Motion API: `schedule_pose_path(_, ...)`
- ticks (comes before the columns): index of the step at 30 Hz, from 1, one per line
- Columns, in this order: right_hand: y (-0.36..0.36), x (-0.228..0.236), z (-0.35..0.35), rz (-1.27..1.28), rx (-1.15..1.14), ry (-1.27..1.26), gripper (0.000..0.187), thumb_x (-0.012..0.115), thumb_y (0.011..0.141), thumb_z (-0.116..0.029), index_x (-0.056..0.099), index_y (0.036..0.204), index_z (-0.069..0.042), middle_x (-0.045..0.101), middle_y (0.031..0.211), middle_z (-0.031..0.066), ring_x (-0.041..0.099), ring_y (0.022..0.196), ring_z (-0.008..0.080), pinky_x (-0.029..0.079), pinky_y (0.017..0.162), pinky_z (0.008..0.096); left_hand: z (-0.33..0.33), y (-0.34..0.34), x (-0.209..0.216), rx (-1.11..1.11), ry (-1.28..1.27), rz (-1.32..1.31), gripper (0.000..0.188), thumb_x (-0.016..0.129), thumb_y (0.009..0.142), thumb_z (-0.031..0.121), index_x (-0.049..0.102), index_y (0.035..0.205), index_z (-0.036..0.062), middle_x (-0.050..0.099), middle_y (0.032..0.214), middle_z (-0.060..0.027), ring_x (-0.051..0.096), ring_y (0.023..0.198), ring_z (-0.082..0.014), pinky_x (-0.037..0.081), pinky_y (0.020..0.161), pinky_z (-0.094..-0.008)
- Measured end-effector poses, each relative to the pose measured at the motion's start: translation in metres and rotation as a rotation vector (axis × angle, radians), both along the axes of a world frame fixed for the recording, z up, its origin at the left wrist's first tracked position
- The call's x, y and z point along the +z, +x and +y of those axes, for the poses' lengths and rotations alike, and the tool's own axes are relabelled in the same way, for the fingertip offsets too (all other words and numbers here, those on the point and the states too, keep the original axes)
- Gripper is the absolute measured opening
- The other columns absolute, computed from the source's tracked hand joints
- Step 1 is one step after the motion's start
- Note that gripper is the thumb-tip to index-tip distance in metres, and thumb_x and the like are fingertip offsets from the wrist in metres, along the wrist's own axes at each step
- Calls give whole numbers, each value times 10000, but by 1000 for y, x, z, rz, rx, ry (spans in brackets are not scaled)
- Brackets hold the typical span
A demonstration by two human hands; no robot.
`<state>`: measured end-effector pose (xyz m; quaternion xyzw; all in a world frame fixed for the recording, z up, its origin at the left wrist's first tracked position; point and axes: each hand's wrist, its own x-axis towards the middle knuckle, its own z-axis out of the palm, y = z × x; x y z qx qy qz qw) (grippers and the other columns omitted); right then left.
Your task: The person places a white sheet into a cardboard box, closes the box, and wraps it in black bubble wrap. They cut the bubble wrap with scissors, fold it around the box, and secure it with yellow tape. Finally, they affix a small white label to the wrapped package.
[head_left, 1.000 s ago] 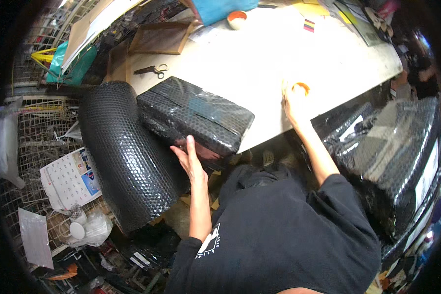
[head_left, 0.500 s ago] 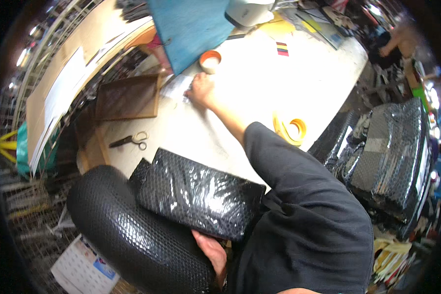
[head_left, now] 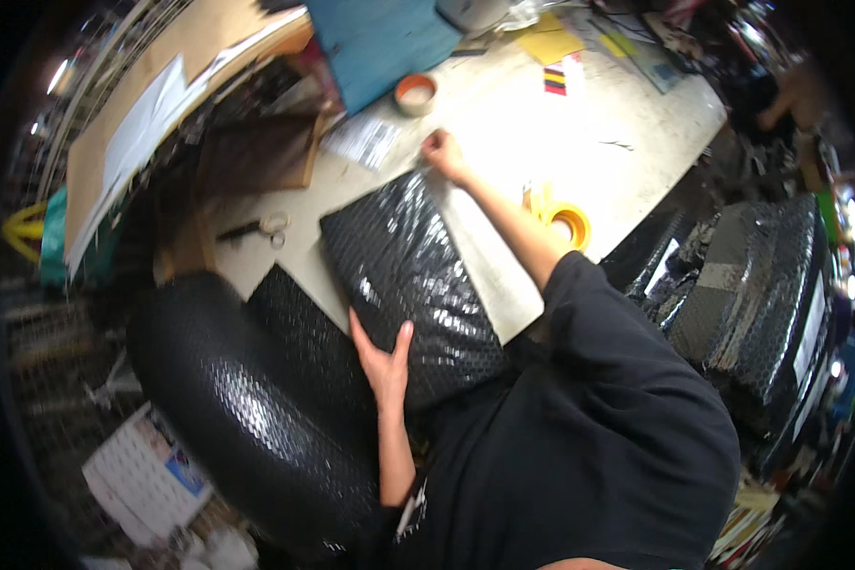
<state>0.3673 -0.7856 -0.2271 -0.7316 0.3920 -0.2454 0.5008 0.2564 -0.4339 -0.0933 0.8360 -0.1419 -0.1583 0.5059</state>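
A flat package in black bubble wrap (head_left: 413,285) lies slanted across the near edge of the table. My left hand (head_left: 385,361) grips its near left side, thumb on top and fingers along the edge. At the far corner of the package, my right hand (head_left: 444,157) is closed, its fingers curled in. Whether anything is between those fingers is hidden. A clear sleeve with a printed label (head_left: 363,141) lies left of that hand, apart from it. Under my left forearm runs a loose flap of bubble wrap (head_left: 299,323), beside a fat black roll of bubble wrap (head_left: 247,408).
Scissors (head_left: 256,229) lie on the table (head_left: 627,180) at left. Yellow tape (head_left: 568,226) sits right of my forearm. An orange-rimmed tape roll (head_left: 415,95) and a blue board (head_left: 380,47) stand at the back. Wrapped parcels (head_left: 750,294) are stacked at right.
The package has turned and moved up onto the table. My left hand came out from beneath it onto its side. My right hand left the label sleeve and moved right, to the package's far corner.
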Motion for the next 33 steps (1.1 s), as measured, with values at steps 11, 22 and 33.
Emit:
schedule_pose_path(11,51,21,8,208,98,-319,416,716,785,-333,604,887,54,605,973,295,627,899,428,503,793,468,-23,-52,12,-262,725,-455,978,579,758,710,304,1498,132,167,1562,-212,152,1424,-443,107,1113,-623)
schedule_pose_path(22,106,20,11,338,1,-160,129,578,762,-70,627,874,-30,653,967,162,626,935,324,508,769,419,-28,-48,4,-161,791,-409,1009,562,761,735,283,1497,103,167,1548,-244,144,1415,-466,152,1090,-632)
schedule_pose_path(33,-222,189,95,-251,354,-164,116,704,817,-30,625,891,11,508,721,17,478,669,95,395,586,275,-89,-18,77,-435,-5,-658,504,559,938,219,459,1349,-54,421,1414,-238,326,1359,-428,207,1122,-546)
